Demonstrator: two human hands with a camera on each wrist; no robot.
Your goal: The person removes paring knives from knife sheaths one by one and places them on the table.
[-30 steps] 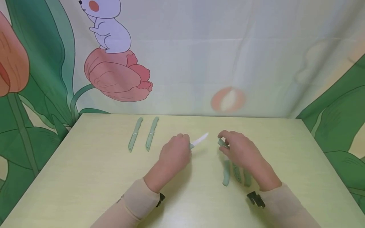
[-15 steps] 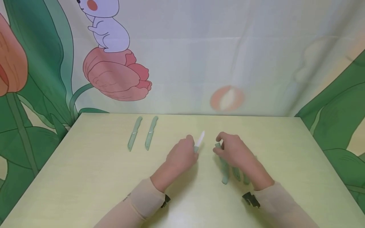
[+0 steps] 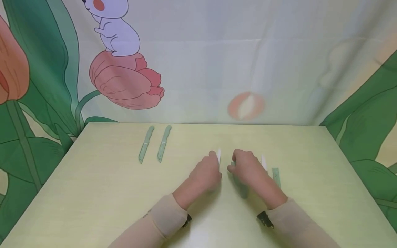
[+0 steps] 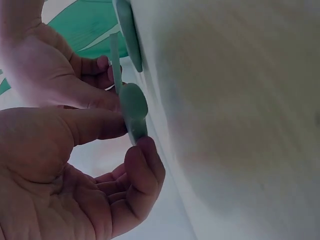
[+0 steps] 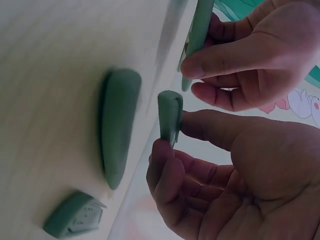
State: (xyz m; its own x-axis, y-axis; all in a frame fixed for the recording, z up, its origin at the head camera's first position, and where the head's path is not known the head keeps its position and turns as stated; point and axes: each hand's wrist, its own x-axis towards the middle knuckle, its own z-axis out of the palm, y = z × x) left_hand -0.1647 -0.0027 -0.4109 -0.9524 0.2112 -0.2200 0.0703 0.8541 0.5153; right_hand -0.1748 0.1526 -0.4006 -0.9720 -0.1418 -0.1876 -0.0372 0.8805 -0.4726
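Holding a bare knife [image 4: 133, 102] and a slim sheath [image 5: 168, 115] apart

Nearest us are beige sleeves [image 3: 167, 213], soft and matt, with black buckles [image 3: 265, 219] at the wrists; ahead, the left hand [image 3: 205, 174] clamps the knife between thumb and curled fingers, its green handle smooth and rounded, its white blade [image 3: 219, 156] pointing away from us; the right hand [image 3: 248, 167] pinches the green sheath, thumb against fingertips, near the knife above the pale, faintly grained table [image 3: 102, 193].

What worries us is the angle: should blade and sheath meet out of line, we judge the point could skid off the narrow rim toward the right thumb, because the fingers sit so close; the sleek handle might also twist under a push.

Below the right hand we see a rounded green piece [image 5: 120, 130], probably a handle; past the forearm, a second white blade [image 3: 264, 162] shows just beside a flat green strip [image 3: 276, 177]; were that forearm to drop or sweep, it could brush the edge; what joins these parts is hidden from us.

Farther off, leftward, two sheathed knives [image 3: 164, 143] lie side by side, slim and plastic-looking; behind hangs creased cloth [image 3: 198, 62] printed with a pink tulip [image 3: 124, 82].
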